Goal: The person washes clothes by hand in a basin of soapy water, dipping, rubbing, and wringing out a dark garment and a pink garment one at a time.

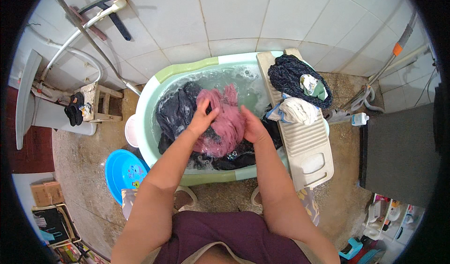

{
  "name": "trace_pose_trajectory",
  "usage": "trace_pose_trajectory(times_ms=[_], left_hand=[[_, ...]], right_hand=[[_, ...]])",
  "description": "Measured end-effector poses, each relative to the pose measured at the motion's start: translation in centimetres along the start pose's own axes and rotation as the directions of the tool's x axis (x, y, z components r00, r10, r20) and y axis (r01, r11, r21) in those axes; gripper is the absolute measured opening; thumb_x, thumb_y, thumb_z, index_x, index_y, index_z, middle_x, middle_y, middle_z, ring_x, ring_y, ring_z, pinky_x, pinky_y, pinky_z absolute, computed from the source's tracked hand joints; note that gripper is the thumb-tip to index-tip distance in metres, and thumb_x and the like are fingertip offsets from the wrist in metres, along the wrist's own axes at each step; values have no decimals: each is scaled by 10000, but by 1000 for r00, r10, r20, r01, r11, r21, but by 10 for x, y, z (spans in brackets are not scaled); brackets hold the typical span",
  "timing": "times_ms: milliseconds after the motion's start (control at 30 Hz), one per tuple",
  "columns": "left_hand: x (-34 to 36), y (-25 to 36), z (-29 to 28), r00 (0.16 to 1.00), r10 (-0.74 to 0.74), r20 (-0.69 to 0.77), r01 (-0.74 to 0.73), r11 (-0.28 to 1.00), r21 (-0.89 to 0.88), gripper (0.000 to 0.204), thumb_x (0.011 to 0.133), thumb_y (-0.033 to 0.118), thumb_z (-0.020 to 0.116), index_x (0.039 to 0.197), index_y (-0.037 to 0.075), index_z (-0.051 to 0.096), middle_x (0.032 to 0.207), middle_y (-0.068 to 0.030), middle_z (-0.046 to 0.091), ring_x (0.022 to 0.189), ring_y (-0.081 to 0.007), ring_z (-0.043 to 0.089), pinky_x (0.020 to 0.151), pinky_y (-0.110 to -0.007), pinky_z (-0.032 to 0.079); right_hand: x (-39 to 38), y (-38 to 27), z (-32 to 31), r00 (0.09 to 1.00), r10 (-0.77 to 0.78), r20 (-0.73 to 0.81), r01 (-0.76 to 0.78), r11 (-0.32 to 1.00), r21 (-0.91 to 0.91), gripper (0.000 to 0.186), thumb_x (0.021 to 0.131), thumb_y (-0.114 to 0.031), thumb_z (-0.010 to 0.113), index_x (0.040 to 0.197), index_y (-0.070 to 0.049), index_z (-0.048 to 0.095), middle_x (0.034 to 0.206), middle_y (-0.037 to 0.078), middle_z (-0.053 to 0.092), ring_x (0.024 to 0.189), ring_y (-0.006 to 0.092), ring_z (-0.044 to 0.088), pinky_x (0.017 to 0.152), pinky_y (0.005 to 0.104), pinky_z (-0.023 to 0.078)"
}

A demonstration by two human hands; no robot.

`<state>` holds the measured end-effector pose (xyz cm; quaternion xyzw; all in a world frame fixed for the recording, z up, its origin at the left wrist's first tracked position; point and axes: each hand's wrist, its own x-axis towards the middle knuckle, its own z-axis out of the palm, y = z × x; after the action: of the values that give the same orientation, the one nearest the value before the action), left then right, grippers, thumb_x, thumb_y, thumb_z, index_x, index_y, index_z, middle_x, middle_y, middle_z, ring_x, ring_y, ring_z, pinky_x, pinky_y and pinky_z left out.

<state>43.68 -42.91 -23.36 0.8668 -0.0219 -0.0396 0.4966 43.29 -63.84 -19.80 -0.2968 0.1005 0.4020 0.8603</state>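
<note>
Crumpled pink cloth [226, 126] lies in an oval pale-green plastic tub [143, 109], left of a ribbed beige washboard [304, 142].

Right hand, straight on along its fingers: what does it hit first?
Most likely the pink cloth: the right hand points up and leftward in the picture, at its raised fold. Depth is unclear, so it might pass over that and reach the water instead.

Damp floor [84, 170], pale-green tub [146, 123] standing on it, soapy water [252, 94], dark clothes [177, 110] and pink garment [227, 128] inside, ribbed washboard [307, 140] across the rim bearing navy patterned garment [287, 72] and white cloth [301, 111], blue basin [114, 172] alongside.
</note>
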Motion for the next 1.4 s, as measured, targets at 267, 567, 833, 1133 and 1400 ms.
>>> trace_pose_trajectory(times_ms=[267, 567, 833, 1133, 1400], left_hand=[[31, 4, -31, 986, 8, 167, -88, 877, 473, 550, 841, 340, 554, 1323, 147, 373, 1389, -180, 296, 1287, -397, 246, 1046, -456, 242], [-11, -12, -18, 765, -470, 441, -206, 471, 858, 380, 793, 240, 523, 1159, 140, 553, 1264, -155, 468, 1186, -344, 415, 993, -543, 276], [30, 25, -40, 764, -582, 278, 627, 772, -108, 482, 861, 455, 486, 1227, 142, 498, 1124, -53, 566, 954, -235, 550, 803, -372, 479], [54, 28, -46, 618, -422, 663, 783, 255, -567, 504, 859, 472, 510, 990, -10, 584, 943, -119, 617, 862, -230, 612, 825, -384, 484], [43, 109, -75, 893, -296, 339, 418, 266, -869, 155, 756, 52, 535, 899, -1, 558, 844, -124, 617, 752, -235, 615, 711, -345, 512]], right_hand=[[14, 32, -27, 999, -11, -37, 20, 965, 260, 391, 919, -265, 449, 1213, -10, 484, 1213, 121, 533, 1111, 243, 510, 988, 396, 370], [35, 71, -86, 905, 76, -418, -36, 994, 103, 294, 847, -102, 497, 1113, 18, 522, 1037, 148, 597, 941, 258, 594, 857, 413, 478], [18, 2, 53, 990, -83, -113, 94, 991, 100, 275, 826, -123, 495, 1064, 13, 518, 951, 112, 602, 825, 205, 605, 727, 348, 511], [-5, -18, 77, 939, -179, 295, 134, 977, 168, 547, 856, -340, 498, 1227, 56, 424, 1175, 153, 530, 1051, 237, 539, 935, 378, 413], [21, 25, 3, 996, -66, -65, 85, 925, 370, 654, 882, -538, 393, 1265, -8, 420, 1265, 141, 481, 1145, 286, 477, 984, 417, 370]])
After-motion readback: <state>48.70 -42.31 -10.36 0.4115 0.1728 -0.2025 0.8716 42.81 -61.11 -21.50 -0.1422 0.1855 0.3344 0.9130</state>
